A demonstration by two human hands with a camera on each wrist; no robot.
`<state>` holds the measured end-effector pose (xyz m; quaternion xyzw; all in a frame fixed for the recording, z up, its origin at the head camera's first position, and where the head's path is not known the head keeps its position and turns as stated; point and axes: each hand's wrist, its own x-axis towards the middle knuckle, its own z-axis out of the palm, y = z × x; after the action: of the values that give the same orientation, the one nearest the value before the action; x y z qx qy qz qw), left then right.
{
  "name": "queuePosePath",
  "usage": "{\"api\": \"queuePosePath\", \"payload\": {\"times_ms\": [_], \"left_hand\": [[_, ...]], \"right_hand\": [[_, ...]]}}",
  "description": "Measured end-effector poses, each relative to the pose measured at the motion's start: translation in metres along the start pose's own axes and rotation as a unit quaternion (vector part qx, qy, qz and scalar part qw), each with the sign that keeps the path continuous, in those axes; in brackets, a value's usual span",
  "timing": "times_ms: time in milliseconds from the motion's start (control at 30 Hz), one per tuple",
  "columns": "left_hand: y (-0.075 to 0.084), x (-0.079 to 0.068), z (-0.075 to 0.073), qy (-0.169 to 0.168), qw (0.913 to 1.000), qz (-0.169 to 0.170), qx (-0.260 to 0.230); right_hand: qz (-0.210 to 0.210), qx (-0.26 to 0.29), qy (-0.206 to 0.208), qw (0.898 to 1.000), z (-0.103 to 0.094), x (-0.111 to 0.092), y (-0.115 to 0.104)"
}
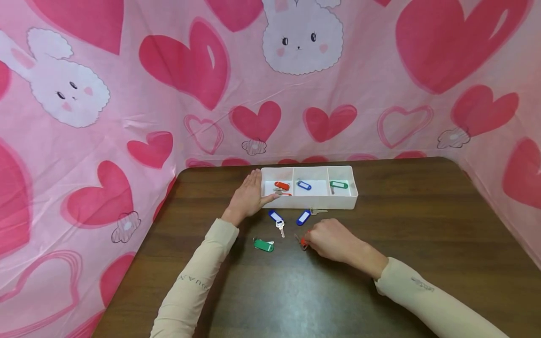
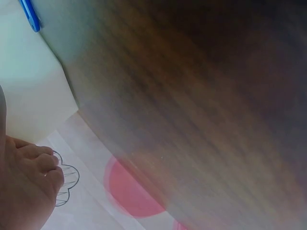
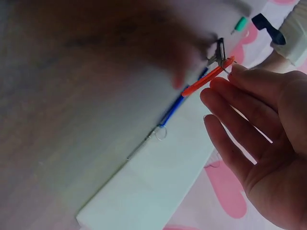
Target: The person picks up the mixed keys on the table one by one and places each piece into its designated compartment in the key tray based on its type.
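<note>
My right hand (image 1: 336,240) pinches a red-orange key tag (image 3: 207,80) just above the table, with a key (image 3: 220,51) hanging from its ring. My left hand (image 1: 246,198) rests against the left end of a white three-compartment tray (image 1: 313,203), fingers straight and thumb along its front. In the left compartment lie red tags (image 1: 282,186) with keys, in the middle one a blue tag (image 1: 304,185), in the right one a green tag (image 1: 338,184) with a key. Before the tray lie two blue tags (image 1: 276,216) with keys and a green tag (image 1: 264,245).
The brown wooden table (image 1: 422,225) extends around the tray on both sides. Pink cloth (image 1: 372,84) printed with hearts and rabbits hangs behind the table and at its sides.
</note>
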<state>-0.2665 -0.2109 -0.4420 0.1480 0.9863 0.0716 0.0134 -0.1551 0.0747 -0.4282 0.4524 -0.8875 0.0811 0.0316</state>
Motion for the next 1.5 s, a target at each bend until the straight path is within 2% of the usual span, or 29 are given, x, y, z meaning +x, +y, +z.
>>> {"api": "queuePosePath", "payload": {"times_ms": [267, 500, 600, 833, 1233, 1500], "left_hand": [[0.0, 0.001, 0.0, -0.008, 1.0, -0.005, 0.0], [0.001, 0.0, -0.001, -0.01, 0.9999, -0.007, 0.002], [0.001, 0.0, -0.001, -0.009, 0.9999, -0.006, 0.001], [0.001, 0.001, -0.001, -0.008, 0.9999, -0.006, -0.003], [0.0, 0.002, 0.001, -0.005, 0.9999, -0.007, 0.005], [0.0, 0.002, 0.001, -0.006, 0.9999, -0.008, 0.003]], "right_hand": [[0.011, -0.004, 0.026, 1.0, -0.01, 0.0, 0.002], [0.02, -0.007, 0.064, 0.998, -0.017, -0.001, 0.003], [0.034, 0.011, 0.07, 0.997, -0.022, -0.002, 0.005], [0.086, 0.067, 0.055, 0.992, -0.033, -0.004, 0.006], [0.08, 0.081, 0.101, 0.988, -0.042, -0.004, 0.012], [0.111, 0.13, 0.107, 0.979, -0.05, 0.001, 0.012]]}}
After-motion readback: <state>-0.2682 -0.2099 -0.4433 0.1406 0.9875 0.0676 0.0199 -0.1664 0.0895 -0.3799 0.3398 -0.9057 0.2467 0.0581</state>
